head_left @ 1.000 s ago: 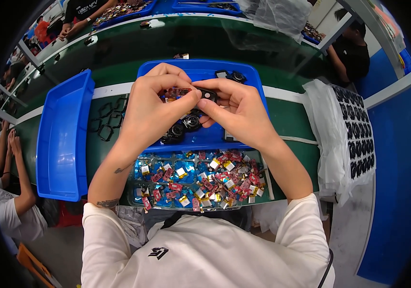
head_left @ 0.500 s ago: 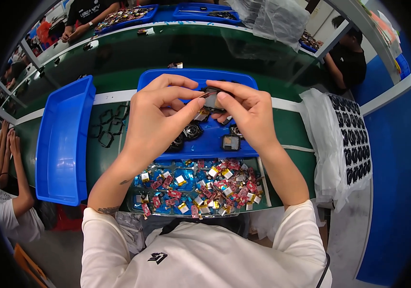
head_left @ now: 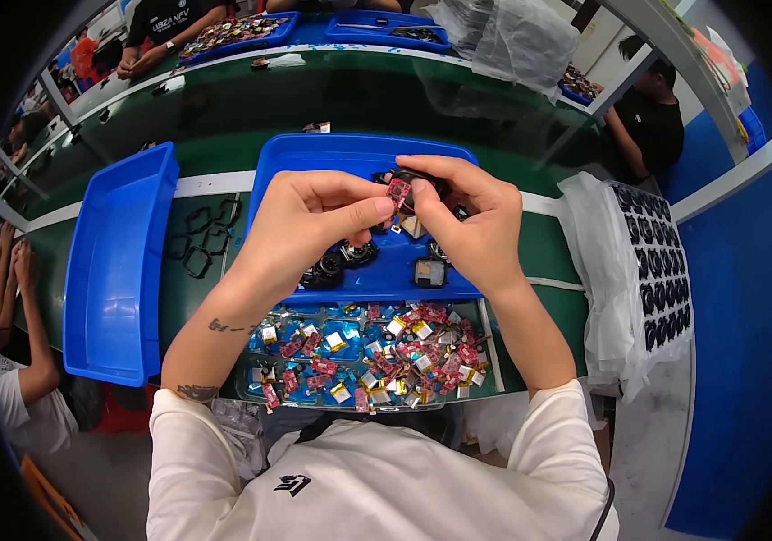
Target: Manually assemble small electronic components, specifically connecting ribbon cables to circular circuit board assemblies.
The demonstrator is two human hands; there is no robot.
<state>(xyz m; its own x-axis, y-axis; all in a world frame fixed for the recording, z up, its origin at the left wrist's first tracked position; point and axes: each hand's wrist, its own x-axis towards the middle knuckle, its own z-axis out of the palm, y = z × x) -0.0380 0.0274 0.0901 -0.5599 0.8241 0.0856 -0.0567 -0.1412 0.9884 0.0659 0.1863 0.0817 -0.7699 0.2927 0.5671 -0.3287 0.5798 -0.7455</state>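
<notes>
Red circuit board [head_left: 397, 191], head view: positioned above the blue tray [head_left: 390, 275], pinched between thumb and fingers of the left hand [head_left: 318, 212]. The right hand [head_left: 474, 215] grips a black housing [head_left: 432, 185] immediately beside the board. Additional round black housings [head_left: 359, 254] lie in the tray. Black square frames [head_left: 197, 261] rest leftward on the green table [head_left: 543, 329].

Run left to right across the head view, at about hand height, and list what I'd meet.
Long blue plastic tray, thin black angular frames, left hand, small red circuit board, right hand, crumpled white translucent sheeting, rows of small black parts.
</notes>
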